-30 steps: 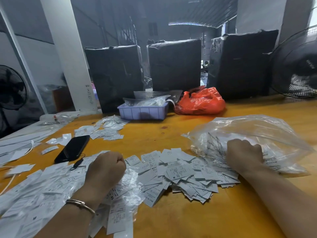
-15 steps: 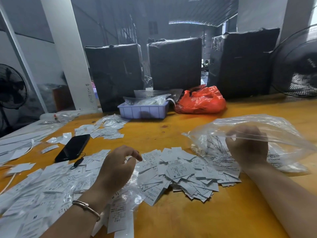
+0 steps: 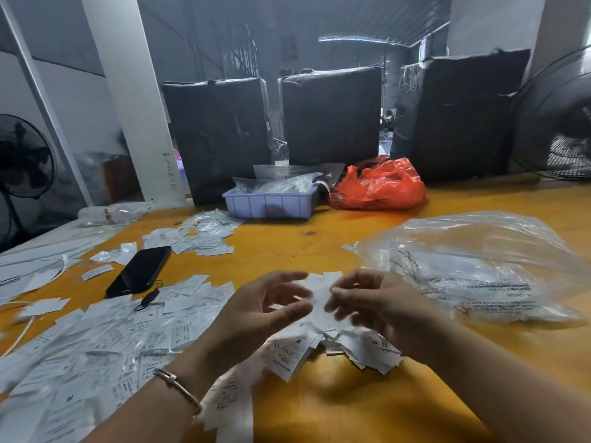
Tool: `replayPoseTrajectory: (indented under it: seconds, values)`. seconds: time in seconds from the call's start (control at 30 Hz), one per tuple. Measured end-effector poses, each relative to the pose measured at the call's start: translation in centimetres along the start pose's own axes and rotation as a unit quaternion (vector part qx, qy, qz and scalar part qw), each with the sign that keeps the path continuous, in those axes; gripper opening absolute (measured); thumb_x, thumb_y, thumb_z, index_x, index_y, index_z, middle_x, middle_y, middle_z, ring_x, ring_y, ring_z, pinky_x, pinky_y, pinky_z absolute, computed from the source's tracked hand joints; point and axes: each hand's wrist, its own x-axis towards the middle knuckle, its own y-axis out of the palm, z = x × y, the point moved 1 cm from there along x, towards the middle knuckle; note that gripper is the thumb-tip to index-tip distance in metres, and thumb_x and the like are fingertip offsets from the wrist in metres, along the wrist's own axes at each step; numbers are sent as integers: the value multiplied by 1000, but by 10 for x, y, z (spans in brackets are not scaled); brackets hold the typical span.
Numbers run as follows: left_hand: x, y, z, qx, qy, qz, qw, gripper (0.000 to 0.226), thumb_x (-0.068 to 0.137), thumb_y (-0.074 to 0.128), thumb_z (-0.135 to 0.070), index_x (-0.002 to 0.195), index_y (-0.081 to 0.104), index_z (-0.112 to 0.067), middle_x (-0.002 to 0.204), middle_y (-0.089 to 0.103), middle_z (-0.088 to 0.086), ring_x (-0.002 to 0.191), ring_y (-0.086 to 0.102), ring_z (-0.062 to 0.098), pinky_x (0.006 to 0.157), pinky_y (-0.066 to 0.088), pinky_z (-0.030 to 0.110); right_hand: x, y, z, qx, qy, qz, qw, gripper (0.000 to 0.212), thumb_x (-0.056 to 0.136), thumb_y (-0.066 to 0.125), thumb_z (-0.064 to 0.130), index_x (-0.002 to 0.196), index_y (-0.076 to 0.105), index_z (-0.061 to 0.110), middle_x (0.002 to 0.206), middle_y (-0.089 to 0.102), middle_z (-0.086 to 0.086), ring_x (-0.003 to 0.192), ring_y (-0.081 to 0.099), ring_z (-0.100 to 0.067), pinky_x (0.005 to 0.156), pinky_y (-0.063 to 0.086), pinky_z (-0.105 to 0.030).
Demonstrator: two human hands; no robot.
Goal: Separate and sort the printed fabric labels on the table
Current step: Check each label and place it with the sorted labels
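While both hands meet above the loose label pile (image 3: 332, 346), the right hand (image 3: 374, 302) pinches a small bunch of white labels (image 3: 318, 290) and the left hand (image 3: 265, 306) curls its fingers against them, probably to peel one free. Left of that pile spreads a wider drift of labels (image 3: 96, 346), perhaps already sorted. Right of it lies a clear plastic bag (image 3: 479, 266), apparently the labels' source.

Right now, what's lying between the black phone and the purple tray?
In the head view, a small scatter of white labels lies on the orange table between the phone and the tray.
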Motion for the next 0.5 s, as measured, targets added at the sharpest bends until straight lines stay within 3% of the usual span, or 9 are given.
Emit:
replayPoseTrajectory:
  seconds: [0.17, 0.3, 0.5]
  values:
    - [0, 5, -2, -71, -8, 6, 997, 33, 72, 75, -11, 102, 68, -1, 77, 72, 11, 70, 67, 17, 66, 53, 20, -1, 4, -2, -5, -8, 13, 1000, 26, 68, 75, 15, 89, 66, 3, 84, 72, -19, 70, 65, -20, 60, 48, -23]
    - [0, 3, 0, -71, -4, -20, 997, 17, 77, 74, -1, 93, 70, 1, 75, 71, 12, 66, 66, 18, 63, 51, 19, -3, 4, 0, -13, 0, 32, 999, 42, 59, 81, 10, 98, 68, 3, 87, 72, -18, 72, 66, -22, 60, 52, -23]
    - [0, -3, 4, -50, -5, -40, 998, 2, 84, 69, 0, 86, 70, -2, 74, 73, 12, 65, 67, 19, 59, 51, 20, -2, -11, 6, -91, -42, -57, 993, 20, 72, 75, -3, 90, 69, 2, 80, 73, -15, 67, 67, -20, 60, 52, -22]
